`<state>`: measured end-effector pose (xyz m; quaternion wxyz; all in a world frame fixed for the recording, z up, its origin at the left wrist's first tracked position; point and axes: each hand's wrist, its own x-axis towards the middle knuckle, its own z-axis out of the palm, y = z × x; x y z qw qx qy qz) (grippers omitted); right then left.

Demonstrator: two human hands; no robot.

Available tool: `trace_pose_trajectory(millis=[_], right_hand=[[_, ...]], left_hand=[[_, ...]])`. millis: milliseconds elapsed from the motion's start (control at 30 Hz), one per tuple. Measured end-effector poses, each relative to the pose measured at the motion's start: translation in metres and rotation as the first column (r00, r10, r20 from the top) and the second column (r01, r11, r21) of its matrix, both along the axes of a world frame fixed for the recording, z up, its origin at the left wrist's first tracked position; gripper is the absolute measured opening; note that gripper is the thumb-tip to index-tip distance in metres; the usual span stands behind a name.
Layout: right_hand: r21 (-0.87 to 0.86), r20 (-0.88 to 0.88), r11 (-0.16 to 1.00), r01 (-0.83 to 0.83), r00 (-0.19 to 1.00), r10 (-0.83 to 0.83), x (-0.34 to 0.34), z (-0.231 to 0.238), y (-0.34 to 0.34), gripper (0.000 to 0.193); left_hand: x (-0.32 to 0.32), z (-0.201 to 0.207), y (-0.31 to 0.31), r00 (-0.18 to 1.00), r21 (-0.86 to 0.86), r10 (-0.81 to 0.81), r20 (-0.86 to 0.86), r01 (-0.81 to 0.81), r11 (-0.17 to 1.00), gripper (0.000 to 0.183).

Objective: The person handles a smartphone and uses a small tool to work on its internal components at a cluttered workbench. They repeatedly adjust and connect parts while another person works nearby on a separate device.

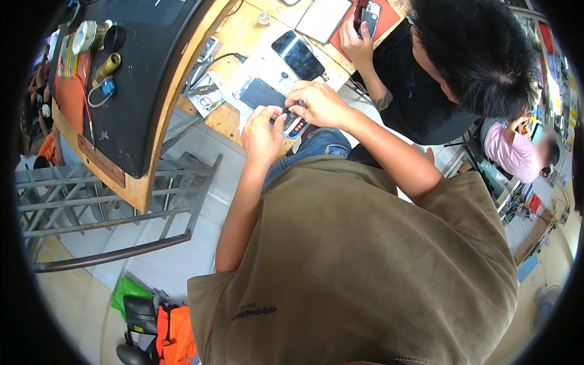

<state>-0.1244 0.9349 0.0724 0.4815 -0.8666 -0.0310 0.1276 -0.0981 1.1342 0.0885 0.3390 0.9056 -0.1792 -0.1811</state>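
At upper centre, left hand (261, 132) and right hand (317, 103) are curling beside a dark panel (260, 94). I cannot tell what they're holding.

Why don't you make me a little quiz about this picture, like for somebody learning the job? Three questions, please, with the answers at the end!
1. True or false: the person's left hand and right hand are close together.

2. Pick one: what lies on the wooden table just beyond the right hand?
A) a hammer
B) a phone with a dark screen
C) an apple

3. Fill in the colour: the shirt of the co-worker nearest the table is ____.

Key: 1. True. 2. B. 3. Black.
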Motion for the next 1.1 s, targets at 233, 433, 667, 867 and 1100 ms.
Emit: trace_pose_trajectory(millis=[233,433,667,867,1100], right_hand=[[-0.102,0.051,0.980,-0.168,0.983,0.174,0.010,0.001,-0.003,0.008],[-0.237,0.033,0.928,-0.287,0.952,0.303,0.017,0.003,-0.001,0.009],[-0.219,0.022,0.934,-0.281,0.956,0.292,0.021,0.007,-0.001,0.011],[-0.224,0.028,0.930,-0.293,0.952,0.306,0.023,0.006,-0.005,0.010],[-0.274,0.043,0.924,-0.265,0.957,0.287,0.016,0.004,-0.002,0.009]], left_hand=[[-0.016,-0.011,-0.005,0.992,0.078,0.113,0.061,-0.117,0.990,0.012],[-0.019,-0.008,-0.009,0.993,0.155,0.081,0.089,-0.094,0.983,0.009],[-0.010,-0.006,-0.010,0.994,0.118,0.101,0.043,-0.105,0.987,0.011],[-0.014,-0.007,-0.015,0.988,0.122,0.150,0.018,-0.151,0.981,0.008],[-0.012,-0.006,-0.018,0.993,0.140,0.080,0.089,-0.092,0.986,0.011]])
